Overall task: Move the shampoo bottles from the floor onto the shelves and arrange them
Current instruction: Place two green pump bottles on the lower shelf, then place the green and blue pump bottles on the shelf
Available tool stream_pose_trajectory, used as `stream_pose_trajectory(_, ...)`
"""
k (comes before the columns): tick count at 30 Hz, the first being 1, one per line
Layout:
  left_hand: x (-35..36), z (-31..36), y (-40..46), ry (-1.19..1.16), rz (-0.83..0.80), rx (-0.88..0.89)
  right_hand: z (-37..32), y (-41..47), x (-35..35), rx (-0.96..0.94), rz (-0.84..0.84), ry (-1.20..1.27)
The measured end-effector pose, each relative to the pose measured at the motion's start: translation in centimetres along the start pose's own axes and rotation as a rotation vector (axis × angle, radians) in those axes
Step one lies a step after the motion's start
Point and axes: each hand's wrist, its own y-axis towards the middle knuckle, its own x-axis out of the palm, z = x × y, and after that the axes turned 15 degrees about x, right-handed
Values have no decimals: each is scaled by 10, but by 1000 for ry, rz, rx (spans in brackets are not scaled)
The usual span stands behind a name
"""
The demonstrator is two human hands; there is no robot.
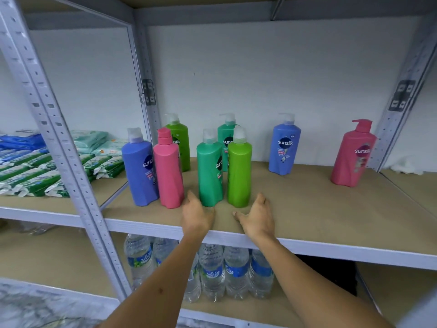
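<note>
Head view: you face eight shampoo bottles standing upright on the brown shelf board (307, 209), "sunsilk" readable on most labels. The front row runs blue bottle (139, 169), pink bottle (168, 171), teal bottle (210, 171), lime bottle (239, 171); behind stand a green bottle (181, 143) and a second teal bottle (224, 136), with a blue pump bottle (285, 147) and a pink pump bottle (353, 155) well apart to your right. Bare board lies open between and before those two. Your left hand (197, 215) and right hand (256, 217) rest spread near the front edge, holding nothing, the left just beside the teal bottle's base. Below, water bottles (212, 271) read "Waio" or similar.
</note>
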Motion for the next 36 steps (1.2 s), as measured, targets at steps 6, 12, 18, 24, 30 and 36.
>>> stream_pose_trajectory(6, 10, -16, -61, 359, -2, 287, 65, -45, -17, -440, 176, -363)
stream_pose_trajectory(12, 28, -38, -130, 195, -59, 404, 146, -82, -37, -460, 54, -462)
stream_pose_trajectory(18, 67, -69, -201, 74, -497, 72, 266, -123, -37, 73, -259, -375)
stream_pose_trajectory(24, 110, -117, -259, 37, -758, -185, 366, -138, -26, 347, -458, -430)
stream_pose_trajectory(30, 151, -158, -304, -41, -915, -318, 413, -120, 6, 518, -643, -382)
stream_pose_trajectory(36, 188, -186, -316, -119, -772, -477, 436, -102, 59, 598, -481, -327)
